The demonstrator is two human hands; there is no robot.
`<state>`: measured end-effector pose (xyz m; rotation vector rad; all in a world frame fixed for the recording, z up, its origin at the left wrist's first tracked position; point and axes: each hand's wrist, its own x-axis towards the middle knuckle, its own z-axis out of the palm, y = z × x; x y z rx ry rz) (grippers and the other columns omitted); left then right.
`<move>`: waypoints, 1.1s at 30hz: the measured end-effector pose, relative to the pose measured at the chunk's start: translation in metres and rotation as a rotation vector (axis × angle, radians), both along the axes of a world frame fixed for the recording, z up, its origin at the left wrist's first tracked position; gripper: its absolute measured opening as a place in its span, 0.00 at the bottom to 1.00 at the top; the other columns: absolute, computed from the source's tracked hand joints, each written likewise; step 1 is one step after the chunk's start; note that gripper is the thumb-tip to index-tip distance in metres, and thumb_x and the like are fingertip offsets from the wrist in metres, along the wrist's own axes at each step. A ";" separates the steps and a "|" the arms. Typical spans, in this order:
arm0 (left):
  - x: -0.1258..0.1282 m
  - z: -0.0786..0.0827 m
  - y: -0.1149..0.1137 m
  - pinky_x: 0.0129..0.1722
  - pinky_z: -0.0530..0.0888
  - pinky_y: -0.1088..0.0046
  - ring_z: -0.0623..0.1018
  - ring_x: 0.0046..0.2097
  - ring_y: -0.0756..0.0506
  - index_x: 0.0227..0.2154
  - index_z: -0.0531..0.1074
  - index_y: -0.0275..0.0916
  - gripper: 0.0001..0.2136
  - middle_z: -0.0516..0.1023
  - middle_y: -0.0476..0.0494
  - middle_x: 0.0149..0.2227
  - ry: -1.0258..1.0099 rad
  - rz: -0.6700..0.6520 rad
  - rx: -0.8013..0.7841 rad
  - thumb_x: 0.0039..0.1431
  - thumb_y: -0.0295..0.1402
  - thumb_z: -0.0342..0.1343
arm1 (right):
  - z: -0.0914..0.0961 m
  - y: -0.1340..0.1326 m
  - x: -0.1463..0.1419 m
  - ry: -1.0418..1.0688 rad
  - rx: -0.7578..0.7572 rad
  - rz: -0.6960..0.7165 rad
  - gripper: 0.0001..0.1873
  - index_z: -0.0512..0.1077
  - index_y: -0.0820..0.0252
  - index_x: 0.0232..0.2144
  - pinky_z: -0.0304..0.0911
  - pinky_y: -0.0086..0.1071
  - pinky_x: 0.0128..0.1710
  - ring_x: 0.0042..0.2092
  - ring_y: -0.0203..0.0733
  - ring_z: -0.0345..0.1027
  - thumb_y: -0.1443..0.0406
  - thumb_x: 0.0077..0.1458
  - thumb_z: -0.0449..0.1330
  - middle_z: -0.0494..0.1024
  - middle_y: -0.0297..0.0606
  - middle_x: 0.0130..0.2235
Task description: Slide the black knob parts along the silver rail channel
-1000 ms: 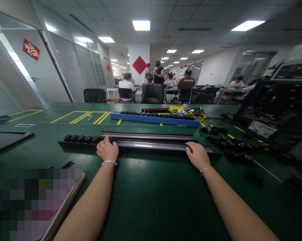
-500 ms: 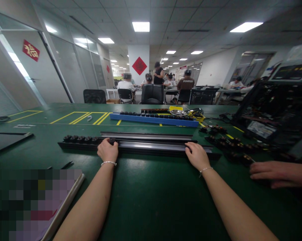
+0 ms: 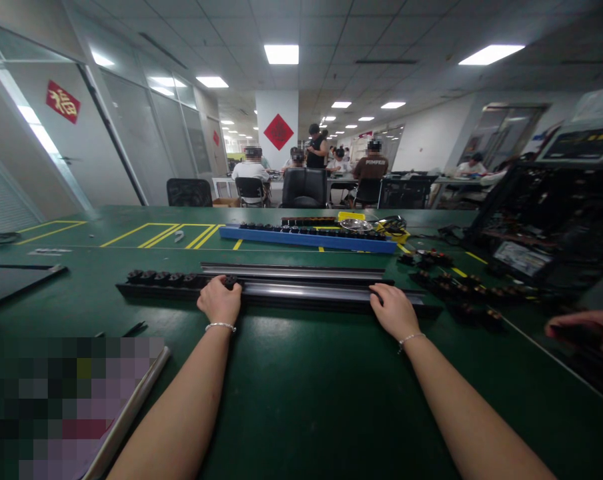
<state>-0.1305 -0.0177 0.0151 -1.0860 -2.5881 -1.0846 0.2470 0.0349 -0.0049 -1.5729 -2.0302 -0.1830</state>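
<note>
A long black channel with a shiny metal strip inside, the near rail (image 3: 301,291), lies crosswise in front of me. Several small black parts (image 3: 162,277) sit in a row in its left end. My left hand (image 3: 220,300) is closed around another small black part (image 3: 230,281) in the channel, just right of that row; the fingers partly hide it. Farther right, my right hand (image 3: 392,309) grips the rail's edge, thumb on the near side and fingers over the top. A second, similar rail (image 3: 291,270) lies just behind the first.
Beyond the rails lies a blue tray (image 3: 306,239) filled with black parts. Loose black parts (image 3: 474,290) are scattered at the right near a big black bin (image 3: 536,220). A co-worker's hand (image 3: 589,330) holds something dark at the right edge. A pixelated pad (image 3: 71,407) lies front left.
My left hand has slid slightly right along the rail with the small black part. My right hand stays put. The co-worker's hand has moved right, away from the loose parts.
</note>
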 end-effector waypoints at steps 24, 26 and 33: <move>0.006 0.000 0.002 0.52 0.62 0.59 0.72 0.49 0.38 0.42 0.71 0.39 0.17 0.76 0.40 0.44 0.048 -0.055 -0.015 0.49 0.38 0.52 | 0.000 -0.001 -0.001 0.009 0.018 -0.003 0.20 0.73 0.63 0.44 0.58 0.41 0.52 0.52 0.47 0.63 0.62 0.56 0.47 0.74 0.44 0.49; 0.006 0.000 0.002 0.53 0.61 0.58 0.72 0.49 0.38 0.42 0.71 0.39 0.16 0.76 0.39 0.44 0.043 -0.059 -0.015 0.50 0.37 0.52 | 0.000 -0.002 -0.002 0.007 0.015 -0.005 0.20 0.73 0.63 0.44 0.58 0.41 0.52 0.52 0.47 0.63 0.62 0.56 0.47 0.74 0.44 0.49; 0.006 -0.006 0.006 0.58 0.53 0.53 0.71 0.50 0.40 0.42 0.69 0.41 0.15 0.75 0.40 0.45 -0.001 -0.082 0.008 0.50 0.38 0.52 | 0.000 -0.002 -0.001 0.015 0.002 -0.005 0.21 0.73 0.62 0.44 0.58 0.41 0.52 0.52 0.47 0.63 0.61 0.56 0.46 0.73 0.43 0.49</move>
